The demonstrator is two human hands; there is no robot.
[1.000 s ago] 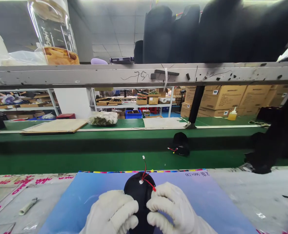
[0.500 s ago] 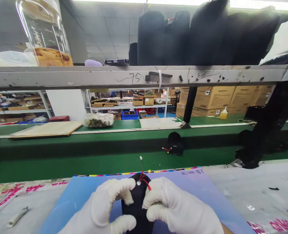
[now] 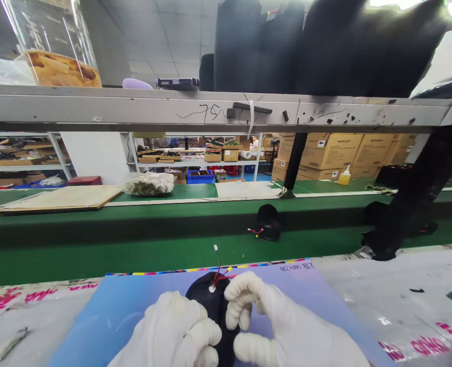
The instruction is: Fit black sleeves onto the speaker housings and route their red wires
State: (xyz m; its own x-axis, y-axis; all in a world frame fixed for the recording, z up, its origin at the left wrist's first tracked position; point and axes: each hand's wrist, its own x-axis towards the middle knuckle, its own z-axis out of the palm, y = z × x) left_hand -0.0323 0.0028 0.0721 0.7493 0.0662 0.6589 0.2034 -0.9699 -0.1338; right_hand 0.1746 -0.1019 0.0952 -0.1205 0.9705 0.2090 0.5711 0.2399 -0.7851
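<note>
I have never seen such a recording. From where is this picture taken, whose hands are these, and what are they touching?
There is no machine: these are one person's white-gloved left hand and right hand. The camera is worn on the head, looking forward and down. Between the hands, over a blue sheet, is a black piece with red wires. The left hand curls at its left edge; whether it grips is hidden. The right hand is open by the other edge. Beyond, a second piece rests on a green surface.

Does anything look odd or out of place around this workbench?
Nothing looks spilled. The shelf edge looks scruffy, with scribbles and dark scraps seemingly stuck on. Handwriting on the blue sheet, beyond the right hand, reads upside down.
</note>
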